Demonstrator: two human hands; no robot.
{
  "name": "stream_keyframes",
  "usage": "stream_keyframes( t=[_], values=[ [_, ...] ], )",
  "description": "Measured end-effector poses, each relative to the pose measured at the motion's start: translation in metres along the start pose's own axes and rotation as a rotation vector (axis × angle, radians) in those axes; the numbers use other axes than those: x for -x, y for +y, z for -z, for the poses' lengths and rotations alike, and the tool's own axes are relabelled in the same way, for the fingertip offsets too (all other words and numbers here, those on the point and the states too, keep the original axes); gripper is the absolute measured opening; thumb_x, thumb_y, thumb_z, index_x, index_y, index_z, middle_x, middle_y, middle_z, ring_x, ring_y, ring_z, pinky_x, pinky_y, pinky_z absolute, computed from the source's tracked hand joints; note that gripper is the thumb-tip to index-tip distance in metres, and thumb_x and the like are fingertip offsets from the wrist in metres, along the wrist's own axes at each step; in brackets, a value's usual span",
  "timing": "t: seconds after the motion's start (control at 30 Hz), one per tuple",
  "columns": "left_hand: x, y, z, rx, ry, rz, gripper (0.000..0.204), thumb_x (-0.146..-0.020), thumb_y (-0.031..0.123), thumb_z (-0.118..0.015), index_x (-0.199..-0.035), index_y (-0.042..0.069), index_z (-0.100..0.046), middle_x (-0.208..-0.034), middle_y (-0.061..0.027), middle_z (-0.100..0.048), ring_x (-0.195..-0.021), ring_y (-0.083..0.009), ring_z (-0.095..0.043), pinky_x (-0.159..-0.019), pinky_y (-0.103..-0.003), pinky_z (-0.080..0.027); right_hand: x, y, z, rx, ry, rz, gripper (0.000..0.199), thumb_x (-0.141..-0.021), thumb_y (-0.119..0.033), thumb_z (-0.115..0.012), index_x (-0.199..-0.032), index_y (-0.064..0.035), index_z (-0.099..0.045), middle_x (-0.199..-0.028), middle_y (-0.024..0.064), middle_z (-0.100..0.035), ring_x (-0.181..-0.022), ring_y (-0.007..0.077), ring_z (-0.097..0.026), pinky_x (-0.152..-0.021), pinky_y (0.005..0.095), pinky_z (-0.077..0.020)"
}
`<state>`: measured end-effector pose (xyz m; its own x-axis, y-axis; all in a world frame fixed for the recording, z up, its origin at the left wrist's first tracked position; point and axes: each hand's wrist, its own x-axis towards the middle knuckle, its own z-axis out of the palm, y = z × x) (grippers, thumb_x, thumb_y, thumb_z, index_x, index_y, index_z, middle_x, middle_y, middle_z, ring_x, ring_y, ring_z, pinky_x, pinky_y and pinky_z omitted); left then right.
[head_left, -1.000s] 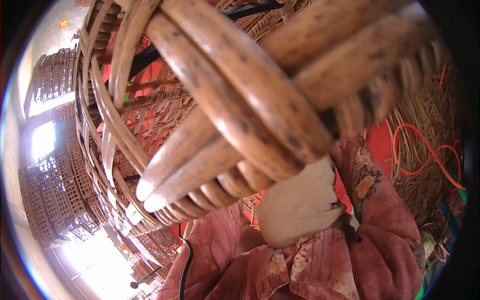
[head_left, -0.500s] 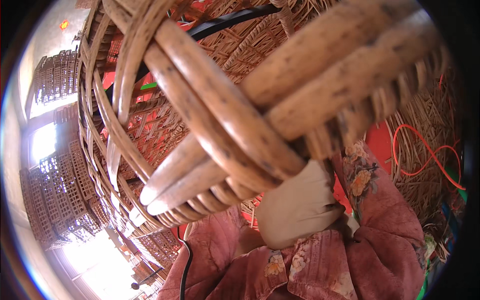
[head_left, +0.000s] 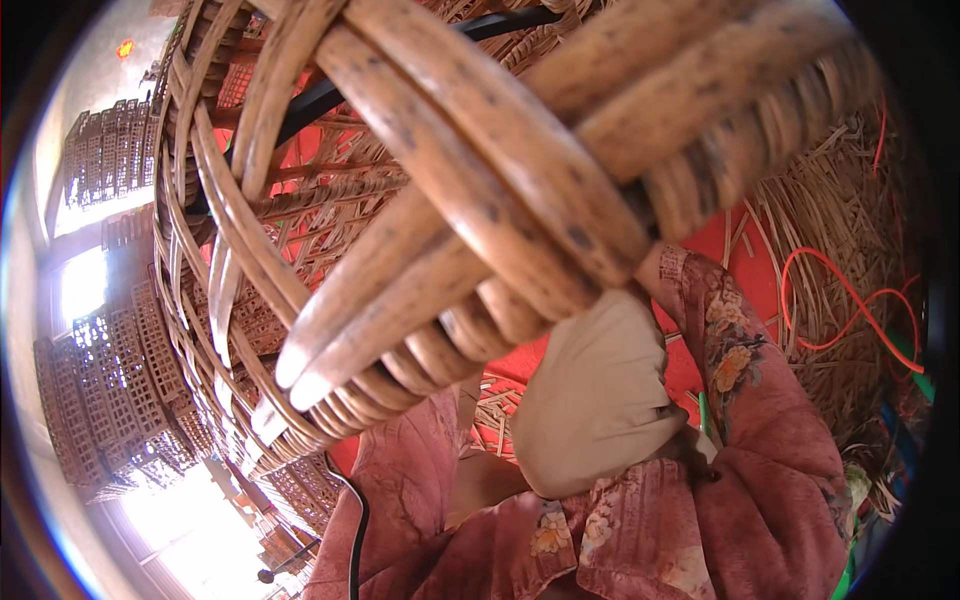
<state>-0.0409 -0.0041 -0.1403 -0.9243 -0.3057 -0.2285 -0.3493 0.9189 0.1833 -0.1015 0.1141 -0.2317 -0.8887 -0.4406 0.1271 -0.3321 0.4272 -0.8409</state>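
Observation:
A large woven wicker basket (head_left: pixel 490 170) fills the upper middle of the head view, tilted and very close. Its thick paired canes cross near the centre, and a row of wrapped strands (head_left: pixel 470 325) runs along its lower edge. Both my arms, in reddish floral sleeves, reach up behind this wickerwork. Just a sliver of skin at my right wrist (head_left: pixel 650 272) shows below the crossing canes; the fingers are hidden. Past the end of my left sleeve (head_left: pixel 410 460), the basket covers my left hand. What either hand touches cannot be seen.
Cut cane strips (head_left: pixel 820 220) lie heaped over a red surface (head_left: pixel 745 265) on the right, with a looped orange cord (head_left: pixel 830 345) on them. Stacked openwork panels (head_left: pixel 110 370) stand along the left by bright windows. A black cable (head_left: pixel 360 530) hangs beside my left sleeve.
The basket's crossing canes have shifted a little right and up. More of my right cuff and of the red surface beneath now shows. My left sleeve has moved slightly left.

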Motion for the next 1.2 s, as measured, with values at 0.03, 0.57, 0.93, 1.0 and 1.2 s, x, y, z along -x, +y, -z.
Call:
stream_keyframes(
  t=[0.03, 0.57, 0.93, 1.0, 1.2],
  values=[
    [-0.001, -0.002, 0.0, 0.008, -0.002, -0.055, 0.038, -0.09, 0.037, -0.046, -0.098, 0.005, -0.065, -0.092, -0.0246, -0.063, -0.09, -0.0414, -0.059, -0.08, -0.049, -0.045, 0.001, 0.001, -0.001, 0.003, 0.061, 0.054, 0.018, -0.075, -0.013, -0.062, -0.09, -0.0031, -0.064, -0.09, 0.0201, -0.063, -0.087, 0.0356, -0.061, -0.076, 0.0455, -0.0475],
    [-0.012, -0.051, -0.029, -0.275, 0.16, -0.487, 0.024, -0.086, 0.014, -0.048, -0.102, 0.01, -0.066, -0.076, -0.0185, -0.061, -0.076, -0.0364, -0.06, -0.071, -0.043, -0.048, -0.016, 0.008, -0.056, -0.524, -0.337, -0.078, 0.024, -0.061, -0.015, -0.068, -0.074, 0.0046, -0.061, -0.066, 0.0213, -0.059, -0.067, 0.0319, -0.062, -0.061, 0.0403, -0.0456],
    [0.004, -0.015, -0.005, -0.257, 0.019, -0.341, 0.029, -0.088, 0.016, -0.045, -0.11, 0.02, -0.063, -0.084, -0.0165, -0.063, -0.082, -0.0353, -0.061, -0.072, -0.043, -0.049, -0.009, 0.009, -0.068, -0.434, -0.224, -0.108, 0.025, -0.056, -0.017, -0.068, -0.069, 0.0032, -0.059, -0.069, 0.0234, -0.059, -0.072, 0.0385, -0.06, -0.061, 0.0452, -0.0447],
    [0.005, -0.006, -0.006, -0.368, -0.002, -0.3, 0.029, -0.088, 0.017, -0.045, -0.11, 0.021, -0.064, -0.084, -0.0163, -0.063, -0.081, -0.0354, -0.061, -0.071, -0.044, -0.05, -0.01, 0.015, -0.074, -0.414, -0.233, -0.082, 0.024, -0.057, -0.016, -0.067, -0.069, 0.0027, -0.059, -0.07, 0.0233, -0.059, -0.072, 0.0389, -0.06, -0.061, 0.0455, -0.0444],
    [0.004, -0.004, -0.011, -0.274, 0.02, -0.242, 0.029, -0.089, 0.021, -0.045, -0.11, 0.022, -0.065, -0.082, -0.0174, -0.063, -0.079, -0.036, -0.062, -0.07, -0.045, -0.05, -0.01, 0.019, -0.075, -0.492, -0.229, -0.098, 0.018, -0.059, -0.012, -0.065, -0.068, 0.0015, -0.058, -0.066, 0.0208, -0.058, -0.067, 0.0351, -0.06, -0.059, 0.0431, -0.0435]
  ],
)
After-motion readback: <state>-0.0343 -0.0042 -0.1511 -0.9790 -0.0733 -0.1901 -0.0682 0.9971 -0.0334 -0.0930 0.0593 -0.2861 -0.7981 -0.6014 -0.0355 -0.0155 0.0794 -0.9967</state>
